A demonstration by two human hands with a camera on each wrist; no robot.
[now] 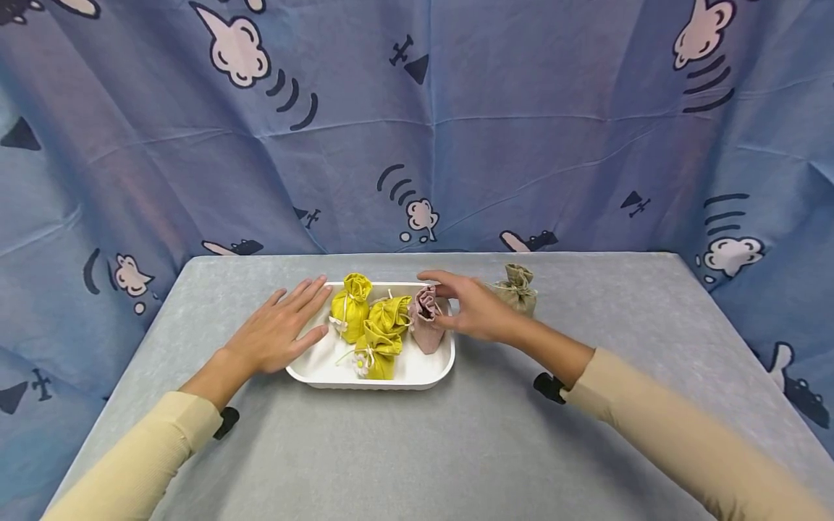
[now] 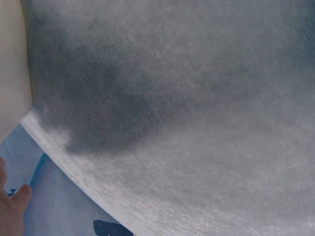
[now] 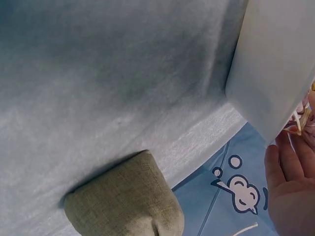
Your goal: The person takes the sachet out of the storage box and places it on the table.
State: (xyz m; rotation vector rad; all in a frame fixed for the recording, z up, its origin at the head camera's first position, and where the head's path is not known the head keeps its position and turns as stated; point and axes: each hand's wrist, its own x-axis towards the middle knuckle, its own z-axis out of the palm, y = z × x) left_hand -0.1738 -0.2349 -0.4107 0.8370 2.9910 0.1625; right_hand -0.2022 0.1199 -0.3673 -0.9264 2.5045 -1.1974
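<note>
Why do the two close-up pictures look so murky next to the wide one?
Head view: evenly lit and sharp, though the wide lens bends the table edges. Left wrist view: too close, so the grey cloth blurs under a dark shadow; only the left hand peeks in. Right wrist view: soft focus, the beige pouch casting a faint shadow.

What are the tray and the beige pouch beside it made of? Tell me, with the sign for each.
Tray: probably moulded plastic or foam, with smooth white matte walls and rounded corners. Beige pouch: coarse woven cloth, possibly linen or burlap; the weave shows plainly in the right wrist view.
</note>
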